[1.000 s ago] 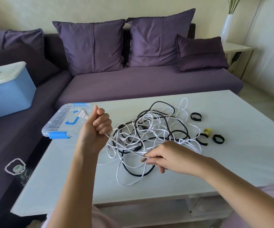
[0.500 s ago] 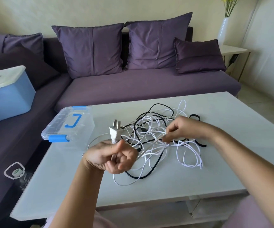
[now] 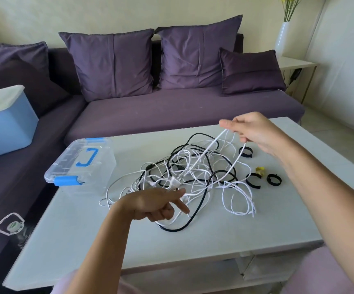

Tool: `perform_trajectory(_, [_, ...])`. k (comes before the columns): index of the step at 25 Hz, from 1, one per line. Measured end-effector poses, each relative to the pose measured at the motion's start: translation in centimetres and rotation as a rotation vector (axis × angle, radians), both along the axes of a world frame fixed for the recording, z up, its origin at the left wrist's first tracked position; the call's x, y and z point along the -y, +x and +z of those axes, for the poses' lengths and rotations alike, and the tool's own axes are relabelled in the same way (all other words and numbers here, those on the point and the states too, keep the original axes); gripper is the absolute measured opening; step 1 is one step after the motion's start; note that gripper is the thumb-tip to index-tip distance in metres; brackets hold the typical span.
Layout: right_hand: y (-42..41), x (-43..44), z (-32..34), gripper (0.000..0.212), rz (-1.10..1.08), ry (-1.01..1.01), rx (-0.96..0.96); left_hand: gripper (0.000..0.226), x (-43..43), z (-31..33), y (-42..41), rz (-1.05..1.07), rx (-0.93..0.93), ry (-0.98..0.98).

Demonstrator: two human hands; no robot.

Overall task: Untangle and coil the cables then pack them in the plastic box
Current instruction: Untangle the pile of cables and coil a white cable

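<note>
Cables (image 3: 193, 170) are mixing white and black strands. Box (image 3: 65, 172) is looking clear, with blue handle and clips. Counter (image 3: 214, 234) is showing pale grey-white. Sofa (image 3: 172, 111) and cushions (image 3: 112, 64) are all going purple. Straps (image 3: 273, 179) are looking black, one tiny tie (image 3: 260, 169) is showing yellow. Bin (image 3: 6, 124) is showing light blue with a white lid.

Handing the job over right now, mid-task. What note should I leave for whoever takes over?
Left hand: low over the table, seemingly pinching a white cable just behind its plug.
Right hand: raised, pinching a white loop lifted off the tangle.
Plastic box: table's left end, lid on. Black ties: right of the tangle.
Done: nothing coiled or packed.
Left: untangle, coil, open box, pack.
</note>
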State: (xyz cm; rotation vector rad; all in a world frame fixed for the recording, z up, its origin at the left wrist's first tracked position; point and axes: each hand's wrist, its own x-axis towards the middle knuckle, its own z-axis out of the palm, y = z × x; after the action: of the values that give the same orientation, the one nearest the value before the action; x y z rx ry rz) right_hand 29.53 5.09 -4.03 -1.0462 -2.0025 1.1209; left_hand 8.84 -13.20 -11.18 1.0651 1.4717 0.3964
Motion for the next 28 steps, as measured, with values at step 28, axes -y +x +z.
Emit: perform_trajectory(28, [-1.3,8.3,-8.2,0.028,0.769,-0.342,0.411,0.026,1.5,1.2,-5.8,0.421,1.304,0.384])
